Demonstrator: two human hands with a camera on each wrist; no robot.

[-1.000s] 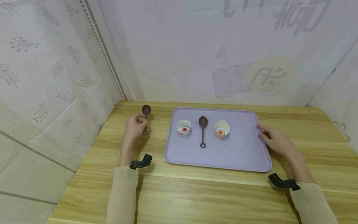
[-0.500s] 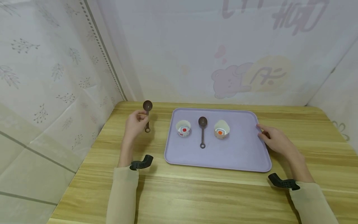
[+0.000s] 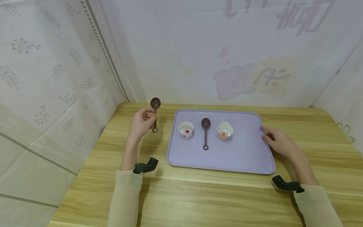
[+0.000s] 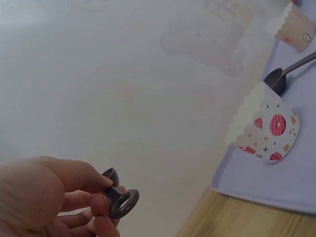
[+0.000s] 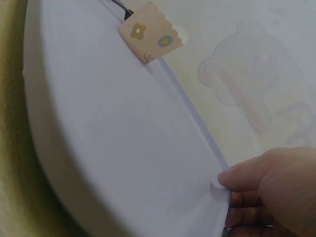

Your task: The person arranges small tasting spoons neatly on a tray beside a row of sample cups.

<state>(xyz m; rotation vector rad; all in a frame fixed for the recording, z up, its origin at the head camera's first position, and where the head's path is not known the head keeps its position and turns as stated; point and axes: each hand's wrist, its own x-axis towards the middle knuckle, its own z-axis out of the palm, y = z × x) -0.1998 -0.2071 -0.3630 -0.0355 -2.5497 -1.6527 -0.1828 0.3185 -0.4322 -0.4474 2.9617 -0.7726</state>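
My left hand (image 3: 141, 124) pinches the handle of a dark brown measuring spoon (image 3: 155, 103), held above the table left of the tray with its round bowl pointing away. In the left wrist view the ring end of this spoon (image 4: 126, 203) sticks out past the thumb. My right hand (image 3: 279, 142) grips the right rim of the lilac tray (image 3: 246, 157), thumb on top and fingers beneath in the right wrist view. On the tray, a second brown measuring spoon (image 3: 205, 135) lies between a white patterned paper cup (image 3: 186, 130) and a beige paper cup (image 3: 225, 131).
Inside each cup lies a small item, one with a red mark (image 3: 187, 131), one with an orange mark (image 3: 223, 134). The wooden table (image 3: 198, 198) meets a printed cloth (image 3: 170, 56) at the back. Black wrist mounts (image 3: 146, 165) sit on both forearms.
My left hand has lifted the spoon and carried it a little to the right, toward the tray. The right hand and the tray have stayed put.
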